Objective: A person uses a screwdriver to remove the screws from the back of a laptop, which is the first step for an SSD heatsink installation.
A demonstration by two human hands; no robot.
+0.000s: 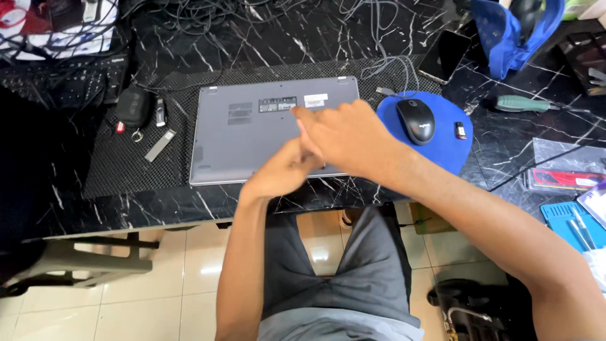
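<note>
A grey laptop (246, 139) lies upside down on a dark woven mat (120, 164) on the black marble desk. Both my hands hover together over its right front part. My right hand (344, 136) crosses in from the right, its index finger pointing left above the laptop's underside. My left hand (284, 169) sits just under it, fingers curled and touching the right hand. The hands are blurred, and I cannot see anything held in either one.
A black mouse (415, 120) rests on a blue pad (442, 148). A green-handled screwdriver (521, 103), a phone (445, 55) and a blue bag (511, 38) lie at the right. A black pouch (132, 106), small USB sticks and a keyboard (63, 82) sit left. Cables tangle at the back.
</note>
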